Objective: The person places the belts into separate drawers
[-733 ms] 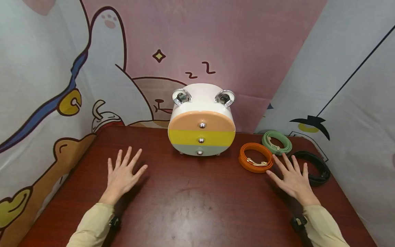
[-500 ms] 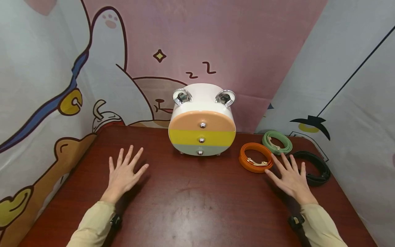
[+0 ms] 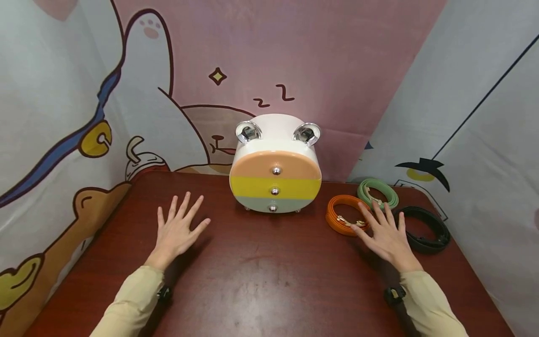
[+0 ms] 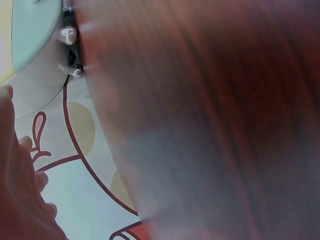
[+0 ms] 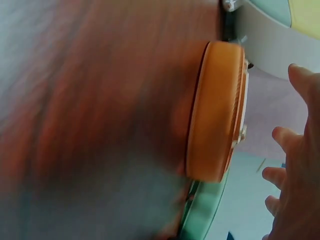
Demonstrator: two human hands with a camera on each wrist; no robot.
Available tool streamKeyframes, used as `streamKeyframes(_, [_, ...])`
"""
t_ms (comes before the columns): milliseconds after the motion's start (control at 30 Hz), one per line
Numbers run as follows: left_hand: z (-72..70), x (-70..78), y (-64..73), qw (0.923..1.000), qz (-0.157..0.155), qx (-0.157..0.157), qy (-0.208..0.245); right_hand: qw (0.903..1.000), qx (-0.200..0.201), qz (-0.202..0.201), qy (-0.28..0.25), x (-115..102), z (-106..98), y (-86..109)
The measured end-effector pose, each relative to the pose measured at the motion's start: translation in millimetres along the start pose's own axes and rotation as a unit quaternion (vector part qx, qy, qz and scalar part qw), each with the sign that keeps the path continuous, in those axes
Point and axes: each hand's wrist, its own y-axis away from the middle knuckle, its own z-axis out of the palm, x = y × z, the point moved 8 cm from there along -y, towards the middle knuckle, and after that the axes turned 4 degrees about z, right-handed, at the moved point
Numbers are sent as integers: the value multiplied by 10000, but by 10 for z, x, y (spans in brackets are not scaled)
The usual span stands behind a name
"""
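Note:
Fingers spread, my left hand (image 3: 174,236) hovers over the left part of the table and holds nothing. My right hand (image 3: 385,238), also spread and holding nothing, is close over the coiled belts. An orange belt (image 3: 329,220) with a gold buckle lies coiled just left of it, partly overlapped by the thumb and a finger in the head view. Behind the fingertips is a coiled green belt (image 3: 393,194). To the right lies a coiled black belt (image 3: 438,234). At the table's back middle stands a white rounded drawer box (image 3: 275,126) with orange, yellow and pale green drawer fronts, all closed.
The dark red wooden table (image 3: 261,271) has its back edge against a cartoon-printed cloth (image 3: 328,56). More of this cloth hangs at the left and right sides. Silver ear-like knobs (image 3: 307,134) stick up from the box top.
Both hands have moved inward toward the middle and slightly forward, the right one now overlapping the orange belt more. The belts and the drawer box stay in place.

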Motion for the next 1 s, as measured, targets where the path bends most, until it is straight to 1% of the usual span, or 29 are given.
streamKeyframes(233, [-9,64,-115,10000,16,19,20,9998,35,-128,-132,-235,-36,-129])
streamKeyframes(533, [-27,186,-290,9999,50,-16,145,9975,408,-434,-372,-606,-24,-279])
streamKeyframes(633, [-63,229,-365,9996,60,48,277,9950,625,-598,-504,-756,-34,-323])
streamKeyframes(800, [-156,317,-495,9982,74,129,575,9848,1179,-1001,-788,-998,-115,-377])
streamKeyframes(900, [-233,398,-597,9970,129,124,748,9746,1615,-1196,-991,-1112,-217,-385])
streamKeyframes(1000, [-342,478,-696,9952,196,197,940,9616,2074,-1349,-1185,-1201,-328,-374])
